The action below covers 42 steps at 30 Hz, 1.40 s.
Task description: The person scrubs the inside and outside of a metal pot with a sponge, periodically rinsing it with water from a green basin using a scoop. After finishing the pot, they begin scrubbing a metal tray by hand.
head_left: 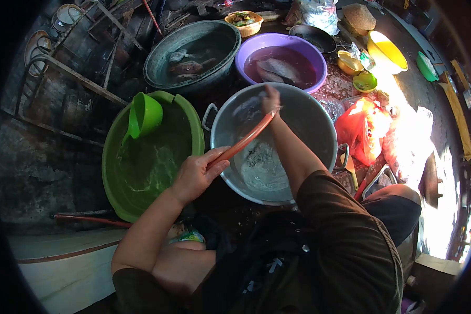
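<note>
My left hand (201,166) is closed around an orange hose (246,138), thumb along its top. The hose slants up to the right across a large silver metal basin (319,136), and its mouth, with water at it, lies right at my right wrist. My right hand (270,100) is at the far inner wall of the basin, its fingers smeared by motion; I cannot tell whether it holds anything. Shallow, rippling water (264,170) covers part of the basin's bottom.
Left of the basin stands a green tub (199,131) of water with a green dipper (146,115). Behind are a dark tub (152,68) and a purple tub (322,68), both with fish in water. A red plastic bag (358,131) sits at the right.
</note>
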Each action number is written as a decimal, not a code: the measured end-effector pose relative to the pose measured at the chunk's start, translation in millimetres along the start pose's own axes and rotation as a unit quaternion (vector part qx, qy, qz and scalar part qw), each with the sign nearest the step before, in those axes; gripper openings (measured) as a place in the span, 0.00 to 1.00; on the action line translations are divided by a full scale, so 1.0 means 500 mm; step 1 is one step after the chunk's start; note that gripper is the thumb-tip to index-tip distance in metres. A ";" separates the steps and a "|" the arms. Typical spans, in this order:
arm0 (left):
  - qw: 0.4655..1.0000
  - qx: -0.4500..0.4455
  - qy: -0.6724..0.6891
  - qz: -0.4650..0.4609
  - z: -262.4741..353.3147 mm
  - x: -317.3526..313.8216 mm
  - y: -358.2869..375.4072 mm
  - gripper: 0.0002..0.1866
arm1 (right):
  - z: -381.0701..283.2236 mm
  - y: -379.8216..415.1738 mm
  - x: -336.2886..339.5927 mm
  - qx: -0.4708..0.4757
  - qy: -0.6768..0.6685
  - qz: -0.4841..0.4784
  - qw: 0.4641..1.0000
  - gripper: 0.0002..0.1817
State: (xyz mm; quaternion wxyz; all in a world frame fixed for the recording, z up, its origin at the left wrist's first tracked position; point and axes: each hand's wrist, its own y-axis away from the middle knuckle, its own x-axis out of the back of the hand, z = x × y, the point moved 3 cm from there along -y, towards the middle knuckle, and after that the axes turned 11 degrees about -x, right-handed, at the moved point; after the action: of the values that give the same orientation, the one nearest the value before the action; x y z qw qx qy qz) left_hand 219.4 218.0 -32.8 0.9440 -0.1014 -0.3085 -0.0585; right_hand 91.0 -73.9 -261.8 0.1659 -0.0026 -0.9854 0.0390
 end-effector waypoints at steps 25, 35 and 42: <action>0.985 -0.057 0.031 -0.163 0.083 -0.078 0.000 0.19 | 0.167 0.069 0.401 0.233 0.655 -0.551 0.462 0.16; 0.969 -0.020 0.020 -0.247 0.097 -0.110 -0.004 0.20 | 0.052 0.202 0.435 0.148 0.813 -0.411 0.385 0.21; 0.973 -0.042 0.028 -0.223 0.090 -0.123 0.000 0.20 | 0.106 0.308 0.395 0.013 0.688 -0.586 0.428 0.23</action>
State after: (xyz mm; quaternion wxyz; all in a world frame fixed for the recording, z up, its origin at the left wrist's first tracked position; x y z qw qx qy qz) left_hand 144.2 231.2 -33.8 0.9104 -0.0677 -0.2939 -0.2833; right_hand -114.2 79.1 -259.4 0.7715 0.5517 -0.3091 -0.0698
